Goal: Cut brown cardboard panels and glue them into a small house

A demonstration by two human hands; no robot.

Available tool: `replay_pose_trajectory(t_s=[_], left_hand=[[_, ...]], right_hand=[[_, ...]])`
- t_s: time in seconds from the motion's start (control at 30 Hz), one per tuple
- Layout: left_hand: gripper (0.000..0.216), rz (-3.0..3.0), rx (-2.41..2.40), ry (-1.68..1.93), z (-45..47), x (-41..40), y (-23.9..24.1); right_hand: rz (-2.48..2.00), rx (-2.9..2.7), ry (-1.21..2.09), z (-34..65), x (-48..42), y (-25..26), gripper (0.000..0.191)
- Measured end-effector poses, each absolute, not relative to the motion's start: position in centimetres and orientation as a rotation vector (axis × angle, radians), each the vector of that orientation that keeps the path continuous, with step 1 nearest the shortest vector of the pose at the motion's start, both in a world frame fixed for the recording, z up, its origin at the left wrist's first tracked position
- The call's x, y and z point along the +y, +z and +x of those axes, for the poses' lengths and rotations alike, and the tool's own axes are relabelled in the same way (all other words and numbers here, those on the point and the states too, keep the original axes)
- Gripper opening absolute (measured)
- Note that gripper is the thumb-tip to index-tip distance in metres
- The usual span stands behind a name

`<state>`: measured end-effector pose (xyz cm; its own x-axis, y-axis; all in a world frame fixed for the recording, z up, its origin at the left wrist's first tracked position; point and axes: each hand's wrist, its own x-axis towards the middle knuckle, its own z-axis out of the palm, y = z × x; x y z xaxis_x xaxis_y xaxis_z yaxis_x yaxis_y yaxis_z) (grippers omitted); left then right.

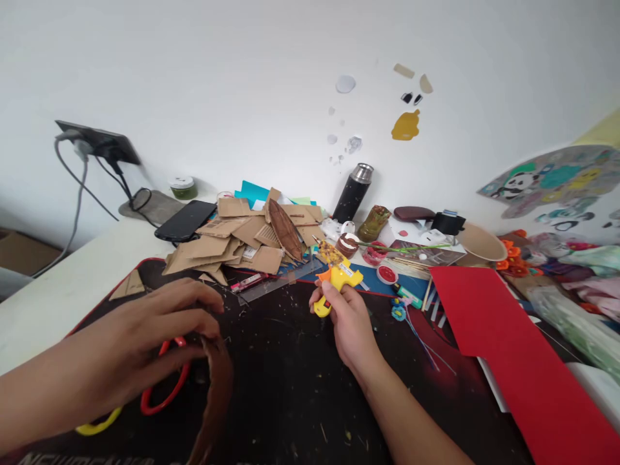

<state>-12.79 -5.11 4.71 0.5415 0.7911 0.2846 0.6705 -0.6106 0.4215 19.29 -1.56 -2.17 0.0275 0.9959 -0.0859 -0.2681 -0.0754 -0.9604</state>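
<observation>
My right hand (349, 326) is closed round a yellow and orange glue gun (338, 282), held just above the black desk mat (290, 374) with its nozzle pointing away from me. My left hand (145, 336) curls its fingers onto the top edge of a curved brown cardboard strip (216, 400) standing on the mat. Red-handled scissors (167, 387) lie under that hand. A yellow ring-shaped handle (97, 426) shows beside my left wrist.
A heap of cardboard pieces (242, 242) with a brown boat-shaped piece (285, 229) lies behind the mat, beside a phone (186, 221). A black flask (352, 194), small paint pots (386, 274), a ruler (281, 281) and a red sheet (508, 349) crowd the right.
</observation>
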Motion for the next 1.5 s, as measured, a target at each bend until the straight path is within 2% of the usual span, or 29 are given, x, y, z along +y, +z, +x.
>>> replay_pose_trajectory(t_s=[0.1, 0.23, 0.33, 0.67, 0.93, 1.13, 1.33, 1.5], left_hand=[[0.029, 2.563, 1.113, 0.799, -12.6, -4.0, 5.7], [0.024, 2.446, 1.227, 1.114, -11.2, -3.3, 6.6], [0.019, 2.267, 1.256, 1.217, -9.6, -2.9, 6.5], [0.007, 1.803, 1.260, 1.278, -6.4, -0.4, 4.9], [0.016, 1.647, 1.294, 1.389, -5.9, -0.1, 4.2], [0.009, 1.546, 1.327, 1.439, -5.5, -0.6, 3.9], [0.030, 1.360, 1.235, 1.499, -5.6, 0.0, 2.5], [0.034, 1.369, 1.227, 1.545, -5.3, 0.0, 2.0]], right_hand=[[-1.079, -0.956, 1.367, 19.3, -1.6, -2.4, 0.040], [-1.059, -1.006, 1.438, 18.9, -2.1, -2.6, 0.040], [-1.026, -1.029, 1.512, 18.4, -2.5, -2.5, 0.043], [-0.889, -0.833, 1.652, 17.8, -2.4, -2.1, 0.046], [-0.757, -0.711, 1.731, 17.7, -2.2, -2.0, 0.049], [-0.745, -0.632, 1.754, 17.7, -2.3, -1.8, 0.049], [-0.710, -0.653, 1.759, 17.7, -2.2, -2.2, 0.052], [-0.699, -0.675, 1.788, 17.5, -2.3, -2.7, 0.051]])
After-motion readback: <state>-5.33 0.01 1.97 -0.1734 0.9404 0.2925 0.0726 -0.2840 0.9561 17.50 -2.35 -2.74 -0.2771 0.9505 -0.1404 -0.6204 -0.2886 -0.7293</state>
